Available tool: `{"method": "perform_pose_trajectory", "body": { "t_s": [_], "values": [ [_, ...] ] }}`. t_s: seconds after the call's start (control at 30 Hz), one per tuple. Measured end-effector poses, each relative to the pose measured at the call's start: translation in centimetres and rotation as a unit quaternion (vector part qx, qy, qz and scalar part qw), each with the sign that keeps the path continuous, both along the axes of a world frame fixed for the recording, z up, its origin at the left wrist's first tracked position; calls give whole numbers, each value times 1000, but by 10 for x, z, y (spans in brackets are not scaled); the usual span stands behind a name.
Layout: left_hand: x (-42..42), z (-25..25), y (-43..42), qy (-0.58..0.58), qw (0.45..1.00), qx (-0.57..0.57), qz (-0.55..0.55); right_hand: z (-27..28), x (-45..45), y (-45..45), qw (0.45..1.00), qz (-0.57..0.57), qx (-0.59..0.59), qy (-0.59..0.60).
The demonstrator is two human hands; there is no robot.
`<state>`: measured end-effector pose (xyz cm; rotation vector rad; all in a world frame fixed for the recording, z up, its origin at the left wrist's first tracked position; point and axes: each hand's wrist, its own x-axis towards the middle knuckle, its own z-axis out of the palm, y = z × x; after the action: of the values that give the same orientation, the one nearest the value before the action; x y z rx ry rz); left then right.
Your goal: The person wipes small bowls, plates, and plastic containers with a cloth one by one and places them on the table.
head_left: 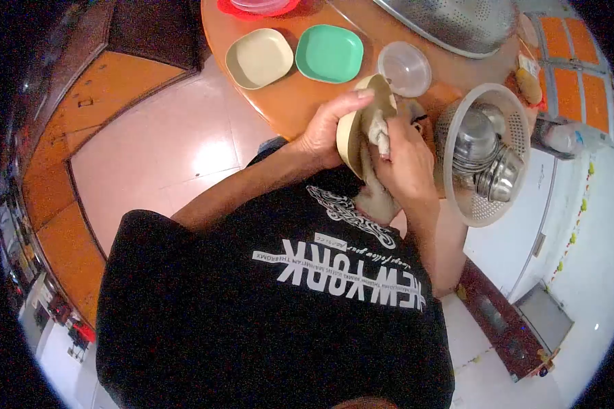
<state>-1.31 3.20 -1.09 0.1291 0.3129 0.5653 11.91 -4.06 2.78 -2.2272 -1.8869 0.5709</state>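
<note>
Orange worktop (285, 105); metal colander (450, 20) cut off at top. On my feed the left hand (326, 131) grips a tilted cream bowl (350, 141) near the worktop's edge; the right hand (409, 163) clenches a bunched cloth (379, 135) against its inside, fingertips partly hidden. Metal bowls (476, 136) overlap in a pale basket (481, 210); I can't make out what lies behind the right hand

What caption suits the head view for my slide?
The left hand grips a pale bowl, the right hand holds a cloth against it, near a basket of metal bowls.
</note>
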Motion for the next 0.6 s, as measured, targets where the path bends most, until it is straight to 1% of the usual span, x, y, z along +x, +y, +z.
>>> {"method": "perform_pose_trajectory", "body": {
  "t_s": [0.07, 0.1, 0.23, 0.27, 0.3, 0.33, 0.37, 0.4, 0.43, 0.47, 0.53, 0.57, 0.6],
  "values": [
    [-1, -7, 7, 33, 999, -4, 1, 0, -6, 3, 999, 31, 24, 38],
    [-1, -10, 11, 11, 1000, -6, 3, 1, -9, 5, 996, 33, 34, 76],
    [-13, -14, 22, 21, 999, -32, 9, -4, -10, 14, 993, 33, 20, 116],
    [-18, -13, 25, 20, 999, -33, 2, -5, -8, 16, 988, 44, 20, 144],
    [-23, -7, 29, 9, 1000, -4, 6, -5, -6, 16, 983, 53, 21, 172],
    [-26, -4, 33, -2, 1000, 23, 9, 0, -6, 16, 984, 44, 23, 170],
    [-25, -6, 35, 71, 997, 4, 37, 7, -5, 16, 949, -32, 50, 309],
    [-28, -6, 37, 69, 997, 3, 29, 16, -4, 15, 889, -105, 77, 440],
    [-31, -6, 41, 43, 999, -16, 14, 27, -1, 14, 884, -139, 84, 439],
    [-34, -7, 44, 17, 999, -35, 1, 29, 1, 14, 890, -175, 130, 400],
    [-34, -10, 49, -112, 991, -77, -23, 30, -3, 17, 811, -253, 246, 467],
    [-35, -7, 49, -104, 993, -48, -28, 26, 0, 18, 811, -253, 248, 466],
    [-36, -3, 51, -96, 995, -20, -33, 20, 5, 19, 788, -292, 294, 455]
  ]
}}
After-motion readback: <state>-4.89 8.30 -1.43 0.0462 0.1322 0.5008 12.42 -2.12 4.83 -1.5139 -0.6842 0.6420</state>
